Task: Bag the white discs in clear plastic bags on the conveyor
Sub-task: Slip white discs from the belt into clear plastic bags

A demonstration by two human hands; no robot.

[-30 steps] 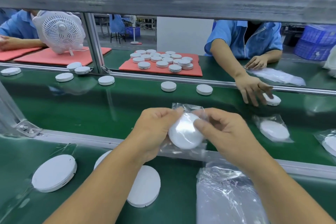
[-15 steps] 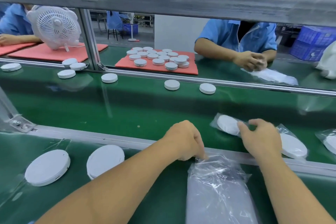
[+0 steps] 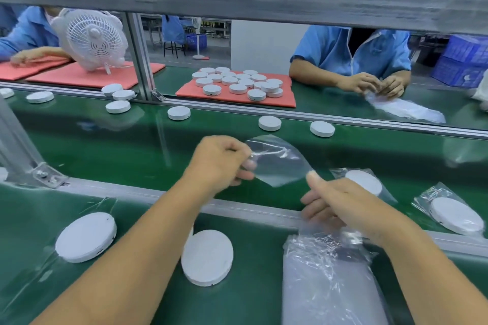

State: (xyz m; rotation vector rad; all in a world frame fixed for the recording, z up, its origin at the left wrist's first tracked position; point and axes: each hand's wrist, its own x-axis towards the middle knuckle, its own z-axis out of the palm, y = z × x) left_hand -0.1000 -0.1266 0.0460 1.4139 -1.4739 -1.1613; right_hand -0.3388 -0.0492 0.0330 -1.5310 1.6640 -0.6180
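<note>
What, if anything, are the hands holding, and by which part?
The left hand pinches an empty clear plastic bag at its left edge; the right hand pinches its lower right corner.

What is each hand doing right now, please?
Left hand: fingers pinch the empty clear bag.
Right hand: thumb pinches the same bag's near corner.
</note>
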